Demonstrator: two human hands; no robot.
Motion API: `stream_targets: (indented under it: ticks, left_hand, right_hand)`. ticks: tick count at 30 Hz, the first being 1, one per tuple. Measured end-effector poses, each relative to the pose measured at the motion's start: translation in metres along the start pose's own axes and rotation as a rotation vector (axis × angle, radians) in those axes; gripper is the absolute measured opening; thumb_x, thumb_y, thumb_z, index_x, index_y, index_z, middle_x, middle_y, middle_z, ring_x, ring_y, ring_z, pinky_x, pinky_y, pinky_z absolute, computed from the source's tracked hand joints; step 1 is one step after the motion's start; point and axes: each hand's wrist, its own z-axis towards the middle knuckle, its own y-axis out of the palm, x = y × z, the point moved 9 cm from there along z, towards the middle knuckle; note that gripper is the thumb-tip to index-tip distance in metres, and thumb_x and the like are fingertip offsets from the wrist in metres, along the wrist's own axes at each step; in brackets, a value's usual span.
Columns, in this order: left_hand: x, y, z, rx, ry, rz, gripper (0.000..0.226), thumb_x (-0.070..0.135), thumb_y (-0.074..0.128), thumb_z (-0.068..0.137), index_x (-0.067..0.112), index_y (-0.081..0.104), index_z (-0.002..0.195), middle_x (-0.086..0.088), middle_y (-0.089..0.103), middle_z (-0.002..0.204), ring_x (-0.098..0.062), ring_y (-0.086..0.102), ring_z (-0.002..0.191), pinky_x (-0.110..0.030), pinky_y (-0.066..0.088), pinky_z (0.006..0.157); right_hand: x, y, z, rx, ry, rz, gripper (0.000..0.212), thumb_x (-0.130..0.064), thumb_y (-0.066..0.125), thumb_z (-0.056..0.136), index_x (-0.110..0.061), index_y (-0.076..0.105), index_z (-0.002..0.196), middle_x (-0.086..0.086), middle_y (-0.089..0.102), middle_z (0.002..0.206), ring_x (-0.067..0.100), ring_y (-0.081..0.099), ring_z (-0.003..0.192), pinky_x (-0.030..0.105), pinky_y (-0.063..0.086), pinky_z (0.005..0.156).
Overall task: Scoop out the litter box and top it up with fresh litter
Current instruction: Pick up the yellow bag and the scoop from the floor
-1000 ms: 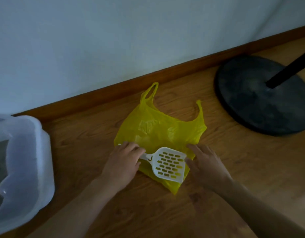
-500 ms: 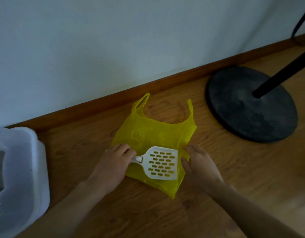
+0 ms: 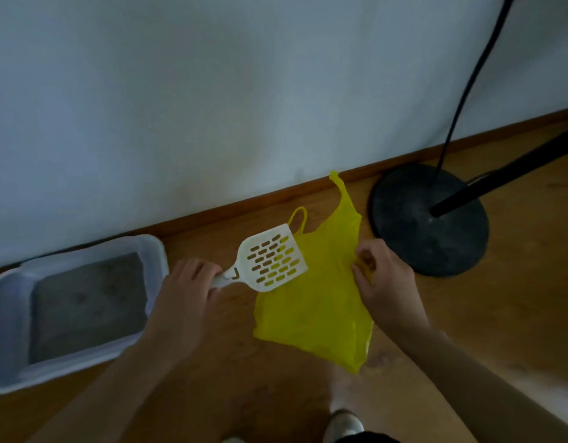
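A: So, hands?

B: Left hand (image 3: 186,302) grips the handle of the white slotted scoop (image 3: 271,262), fingers curled round it. Scoop head is tilted up, partly over the yellow bag's (image 3: 321,302) left edge. Whether it touches the bag, can't tell.

A: Right?

B: Right hand (image 3: 386,282) pinches the bag's plastic at its right edge, about mid-height. Fingers bunched on a fold.

A: Bag position?

B: On the wooden floor (image 3: 500,330), between the two hands. Handles point toward the wall (image 3: 212,107); one loop is upright near the skirting board (image 3: 244,207).

A: Litter box?

B: White litter box (image 3: 7,314), left of the left hand, against the wall. Grey litter (image 3: 87,302) inside, surface looks level. Left wrist overlaps its near right corner in view.

A: Anything else?

B: Round black stand base (image 3: 404,225) just right of the bag, black pole (image 3: 506,171) leaning out of it, thin black cable (image 3: 465,91) up the wall.
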Motion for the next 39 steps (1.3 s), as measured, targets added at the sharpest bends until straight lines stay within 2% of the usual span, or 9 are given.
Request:
stream_targets:
  ticks: [5, 8, 11, 17, 20, 26, 29, 35, 39]
  left_hand:
    - [0.037, -0.121, -0.061, -0.003, -0.066, -0.057, 0.024, 0.014, 0.067, 0.090, 0.016, 0.060, 0.113, 0.004, 0.052, 0.103, -0.012, 0.052, 0.091, -0.033, 0.052, 0.077]
    - [0.053, -0.197, -0.096, 0.019, -0.089, -0.073, 0.026, 0.012, 0.071, 0.087, 0.016, 0.058, 0.109, 0.002, 0.054, 0.100, -0.011, 0.053, 0.087, -0.026, 0.052, 0.069]
    - [0.064, -0.276, -0.133, 0.071, -0.126, -0.083, 0.025, 0.014, 0.069, 0.087, 0.018, 0.055, 0.108, 0.001, 0.055, 0.104, -0.009, 0.052, 0.089, -0.018, 0.044, 0.071]
    - [0.087, -0.409, -0.210, 0.152, -0.242, -0.016, 0.024, 0.016, 0.062, 0.093, 0.014, 0.057, 0.116, -0.001, 0.055, 0.113, -0.008, 0.048, 0.092, -0.010, 0.038, 0.066]
    - [0.100, -0.458, -0.263, 0.208, -0.308, 0.027, 0.025, 0.012, 0.065, 0.091, 0.011, 0.059, 0.115, -0.005, 0.058, 0.113, -0.012, 0.050, 0.096, -0.014, 0.041, 0.072]
    - [0.091, -0.521, -0.379, 0.319, -0.528, 0.055, 0.029, 0.010, 0.070, 0.088, 0.010, 0.061, 0.116, -0.008, 0.062, 0.113, -0.013, 0.052, 0.097, -0.023, 0.046, 0.076]
    - [0.076, -0.543, -0.426, 0.383, -0.652, 0.007, 0.025, 0.013, 0.062, 0.093, 0.010, 0.060, 0.119, -0.006, 0.059, 0.114, -0.015, 0.052, 0.097, -0.029, 0.052, 0.080]
    - [0.028, -0.562, -0.495, 0.402, -0.717, 0.002, 0.025, 0.014, 0.060, 0.093, 0.012, 0.058, 0.118, -0.002, 0.055, 0.112, -0.010, 0.046, 0.097, -0.022, 0.039, 0.079]
    - [-0.033, -0.571, -0.536, 0.431, -0.726, -0.055, 0.024, 0.014, 0.060, 0.092, 0.012, 0.059, 0.116, -0.001, 0.055, 0.106, -0.013, 0.050, 0.091, -0.030, 0.051, 0.078]
  right_hand:
    - [-0.096, -0.091, -0.025, -0.081, -0.044, -0.029, 0.024, -0.010, 0.069, 0.088, -0.019, 0.059, 0.107, -0.012, 0.054, 0.098, 0.002, 0.050, 0.084, 0.023, 0.046, 0.071]
    - [-0.158, -0.136, -0.034, -0.129, -0.094, -0.026, 0.022, -0.009, 0.068, 0.089, -0.018, 0.062, 0.108, -0.012, 0.054, 0.101, 0.005, 0.053, 0.088, 0.027, 0.049, 0.075]
    - [-0.224, -0.175, -0.044, -0.165, -0.122, -0.017, 0.022, -0.010, 0.066, 0.090, -0.018, 0.062, 0.109, -0.009, 0.056, 0.103, 0.005, 0.053, 0.088, 0.030, 0.051, 0.076]
    - [-0.352, -0.241, -0.070, -0.228, -0.277, 0.016, 0.022, -0.004, 0.070, 0.082, -0.017, 0.064, 0.099, -0.002, 0.062, 0.098, 0.015, 0.059, 0.090, 0.031, 0.049, 0.077]
    - [-0.402, -0.262, -0.086, -0.233, -0.348, 0.051, 0.022, -0.002, 0.071, 0.079, -0.017, 0.062, 0.093, -0.002, 0.060, 0.091, 0.014, 0.057, 0.083, 0.032, 0.047, 0.072]
    - [-0.477, -0.275, -0.118, -0.289, -0.465, 0.066, 0.019, -0.005, 0.070, 0.079, -0.018, 0.060, 0.087, -0.003, 0.058, 0.084, 0.016, 0.054, 0.074, 0.037, 0.047, 0.066]
    - [-0.512, -0.272, -0.129, -0.323, -0.525, 0.021, 0.018, -0.006, 0.070, 0.079, -0.018, 0.059, 0.087, -0.002, 0.057, 0.082, 0.019, 0.057, 0.071, 0.038, 0.048, 0.065]
    - [-0.576, -0.238, -0.162, -0.396, -0.635, -0.055, 0.018, -0.008, 0.068, 0.081, -0.020, 0.057, 0.087, -0.001, 0.057, 0.083, 0.025, 0.059, 0.072, 0.042, 0.049, 0.064]
    - [-0.626, -0.195, -0.185, -0.388, -0.653, -0.061, 0.022, -0.008, 0.068, 0.080, -0.024, 0.053, 0.084, -0.007, 0.054, 0.080, 0.019, 0.055, 0.069, 0.043, 0.049, 0.062]
